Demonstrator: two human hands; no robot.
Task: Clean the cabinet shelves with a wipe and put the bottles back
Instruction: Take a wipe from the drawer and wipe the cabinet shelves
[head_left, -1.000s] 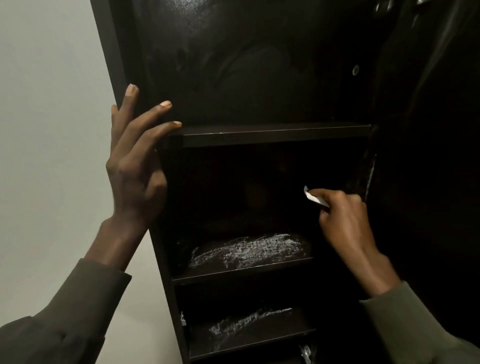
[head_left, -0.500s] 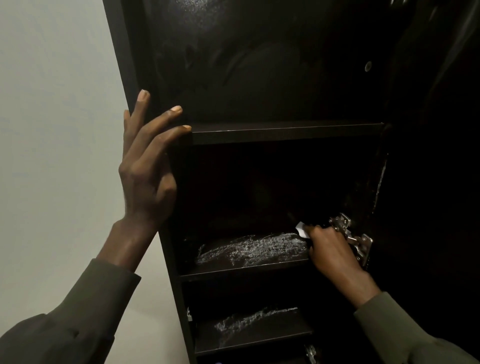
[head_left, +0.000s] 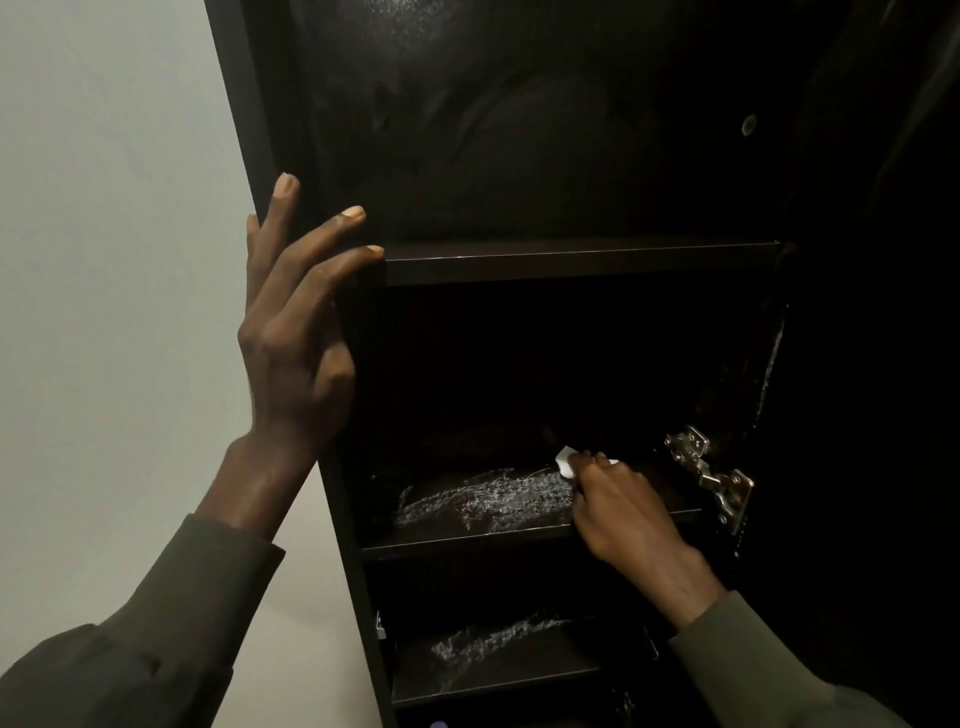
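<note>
Right hand (head_left: 621, 506) fingers curled, gripping small white wipe (head_left: 565, 464) poking past fingertips, on dark wooden cabinet's middle shelf (head_left: 519, 535); left hand (head_left: 296, 332) spread flat on cabinet's side panel (head_left: 244, 93).

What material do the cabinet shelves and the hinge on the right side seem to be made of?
The shelves look like dark brown laminated board with a smooth, slightly glossy finish: the front edges are straight and catch a thin line of light. Solid wood cannot be ruled out. The hinge is clearly bright metal, probably plated steel: it is silvery, shiny, with visible screws.
</note>
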